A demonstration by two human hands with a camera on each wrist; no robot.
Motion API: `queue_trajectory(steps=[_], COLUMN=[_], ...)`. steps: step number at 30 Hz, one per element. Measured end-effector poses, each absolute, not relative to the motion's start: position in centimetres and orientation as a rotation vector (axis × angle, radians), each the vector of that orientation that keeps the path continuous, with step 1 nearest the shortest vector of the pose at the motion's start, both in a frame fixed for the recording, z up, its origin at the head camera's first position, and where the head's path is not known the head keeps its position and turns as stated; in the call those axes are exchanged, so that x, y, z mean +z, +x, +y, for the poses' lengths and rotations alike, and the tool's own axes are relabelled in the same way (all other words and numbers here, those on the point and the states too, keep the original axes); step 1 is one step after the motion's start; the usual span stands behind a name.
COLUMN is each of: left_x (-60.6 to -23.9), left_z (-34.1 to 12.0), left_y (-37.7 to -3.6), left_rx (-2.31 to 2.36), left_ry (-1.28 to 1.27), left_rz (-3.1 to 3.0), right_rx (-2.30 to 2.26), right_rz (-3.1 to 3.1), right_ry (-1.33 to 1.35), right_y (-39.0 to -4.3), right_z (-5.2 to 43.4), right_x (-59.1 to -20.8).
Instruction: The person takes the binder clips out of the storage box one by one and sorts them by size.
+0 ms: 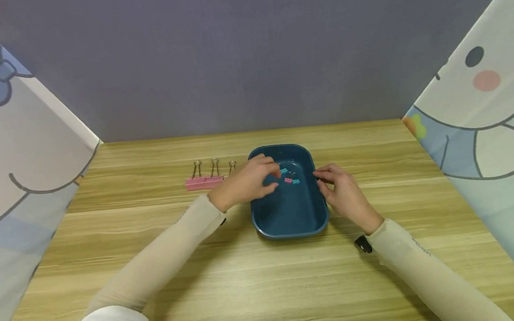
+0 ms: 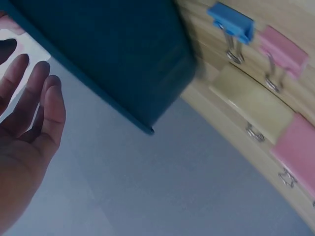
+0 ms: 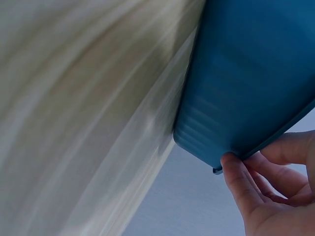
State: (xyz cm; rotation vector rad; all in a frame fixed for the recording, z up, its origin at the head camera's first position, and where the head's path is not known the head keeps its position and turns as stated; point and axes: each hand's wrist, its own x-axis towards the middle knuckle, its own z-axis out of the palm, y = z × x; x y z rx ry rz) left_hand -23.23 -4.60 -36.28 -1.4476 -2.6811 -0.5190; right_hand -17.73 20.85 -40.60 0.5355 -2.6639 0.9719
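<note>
A dark blue rectangular bin (image 1: 286, 214) stands on the table. Inside it lie small binder clips: a pink clip (image 1: 288, 180) beside a blue clip (image 1: 296, 181), and another blue clip (image 1: 284, 171) behind them. My left hand (image 1: 250, 180) hovers over the bin's left side, fingers loosely bent, and the left wrist view shows nothing held in them. With thumb and fingers, my right hand (image 3: 275, 182) pinches the bin's right rim. Left of the bin stand large pink binder clips (image 1: 197, 184), partly covered by my left forearm in the head view.
In the left wrist view, a blue binder clip (image 2: 234, 22), a smaller pink clip (image 2: 284, 49), a pale yellow clip (image 2: 253, 96) and a large pink one (image 2: 300, 152) sit beside the bin. A grey panel (image 1: 247, 54) rises behind the wooden table (image 1: 268, 292).
</note>
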Motion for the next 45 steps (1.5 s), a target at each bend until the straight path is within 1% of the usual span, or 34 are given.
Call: queue_trajectory(steps=[13,27,38,45], left_x=[-37.8,-39.2,-39.5,-40.1], left_z=[-2.2,-0.8,0.0,0.6], left_y=[-24.8,-26.3,-26.7,-27.3], left_rx=[-0.443,-0.334,-0.203,-0.209], left_ry=[-1.408,-1.362,-1.332,-1.365], left_rz=[-2.805,-2.940,-3.056,-3.044], right_rx=[0.985,0.977,0.994,0.992], right_rz=[-2.651,-2.640,-2.633,-2.618], right_ry=[0.552,0.562,0.566,0.573], right_y=[-18.0,-18.1,-18.2,-18.2], right_z=[20.9,20.8,20.7,20.7], right_x=[-40.8,-40.8,-40.7,-40.7])
